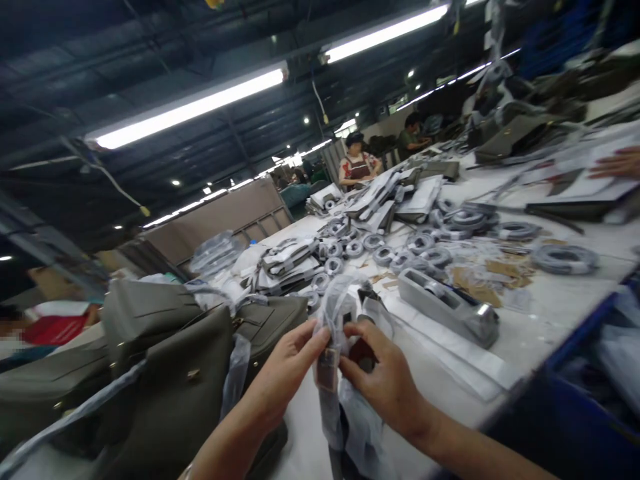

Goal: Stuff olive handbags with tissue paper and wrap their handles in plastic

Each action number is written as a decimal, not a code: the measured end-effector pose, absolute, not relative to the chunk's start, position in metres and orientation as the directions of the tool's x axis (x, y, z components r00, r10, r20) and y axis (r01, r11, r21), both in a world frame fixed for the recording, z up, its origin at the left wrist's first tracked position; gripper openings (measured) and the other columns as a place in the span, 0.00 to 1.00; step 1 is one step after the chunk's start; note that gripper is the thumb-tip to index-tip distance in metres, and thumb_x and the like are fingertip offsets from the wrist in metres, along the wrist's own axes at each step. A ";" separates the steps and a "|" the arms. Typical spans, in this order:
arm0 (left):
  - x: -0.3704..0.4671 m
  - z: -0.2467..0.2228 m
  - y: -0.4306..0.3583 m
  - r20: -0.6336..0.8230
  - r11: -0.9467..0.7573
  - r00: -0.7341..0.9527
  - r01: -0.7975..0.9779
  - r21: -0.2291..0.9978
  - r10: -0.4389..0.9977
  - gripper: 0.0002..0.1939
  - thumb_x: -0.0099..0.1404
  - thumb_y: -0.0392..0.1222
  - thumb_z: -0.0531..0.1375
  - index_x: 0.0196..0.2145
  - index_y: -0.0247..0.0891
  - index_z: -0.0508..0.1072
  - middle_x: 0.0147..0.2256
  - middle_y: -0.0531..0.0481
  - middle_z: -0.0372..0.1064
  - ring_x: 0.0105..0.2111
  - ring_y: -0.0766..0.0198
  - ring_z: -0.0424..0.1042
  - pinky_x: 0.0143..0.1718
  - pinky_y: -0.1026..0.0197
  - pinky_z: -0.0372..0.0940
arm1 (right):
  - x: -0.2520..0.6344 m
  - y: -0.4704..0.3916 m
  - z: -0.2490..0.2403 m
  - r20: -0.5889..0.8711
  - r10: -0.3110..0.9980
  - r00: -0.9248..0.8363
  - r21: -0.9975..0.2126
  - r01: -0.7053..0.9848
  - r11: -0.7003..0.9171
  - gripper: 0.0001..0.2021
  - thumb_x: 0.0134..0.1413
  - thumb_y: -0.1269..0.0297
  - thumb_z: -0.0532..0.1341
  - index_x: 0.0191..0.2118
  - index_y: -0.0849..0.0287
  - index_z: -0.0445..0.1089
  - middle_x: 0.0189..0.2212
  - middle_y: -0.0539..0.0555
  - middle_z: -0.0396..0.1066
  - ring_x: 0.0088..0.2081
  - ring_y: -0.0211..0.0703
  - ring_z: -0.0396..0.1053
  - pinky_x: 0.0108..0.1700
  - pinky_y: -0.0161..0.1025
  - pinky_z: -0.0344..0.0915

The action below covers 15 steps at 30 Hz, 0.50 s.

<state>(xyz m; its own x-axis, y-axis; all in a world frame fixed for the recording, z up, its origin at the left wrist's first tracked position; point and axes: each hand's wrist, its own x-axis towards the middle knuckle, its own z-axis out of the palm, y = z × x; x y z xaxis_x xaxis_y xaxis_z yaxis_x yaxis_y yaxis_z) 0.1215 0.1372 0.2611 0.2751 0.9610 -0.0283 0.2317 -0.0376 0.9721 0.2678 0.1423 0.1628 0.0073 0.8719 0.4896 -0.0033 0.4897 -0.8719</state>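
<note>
Between my two hands is a bag strap [330,417], dark and wrapped in thin clear plastic, with a squarish metal buckle [327,370] hanging upright. My left hand [287,363] pinches the wrapped strap just above the buckle, thumb against fingers. From the other side my right hand [387,373] is closed, fingertips and thumb on the plastic wrap at the strap's right; its exact hold is partly hidden. Loose film trails below the right fingers. Close by on the left stand olive-grey handbags [187,347], one with a wrapped handle.
A tape dispenser [450,307] sits on the white table [590,230] right of my hands. Beyond lie several coiled wrapped straps [565,259], brown paper scraps [493,277] and stacked wrapped pieces [285,267]. A co-worker's hand [617,163] rests at far right; another person [357,163] sits behind.
</note>
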 end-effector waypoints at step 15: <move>0.102 0.243 0.164 -0.193 0.197 -0.125 0.026 0.980 0.973 0.39 0.42 0.56 0.76 0.51 0.40 0.76 0.39 0.47 0.80 0.38 0.49 0.79 0.30 0.61 0.75 | 0.399 0.159 0.120 0.603 0.776 0.181 -0.762 0.419 0.494 0.09 0.64 0.63 0.60 0.48 0.54 0.74 0.41 0.55 0.78 0.36 0.42 0.77 0.44 0.40 0.75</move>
<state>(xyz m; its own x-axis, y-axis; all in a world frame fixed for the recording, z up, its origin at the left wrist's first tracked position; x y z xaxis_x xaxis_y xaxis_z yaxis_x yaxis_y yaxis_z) 0.1023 0.1640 0.2426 -0.1246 0.9733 -0.1926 0.0261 0.1973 0.9800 0.3994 0.1592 0.1205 0.1813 0.7765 0.6035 0.4190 0.4942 -0.7617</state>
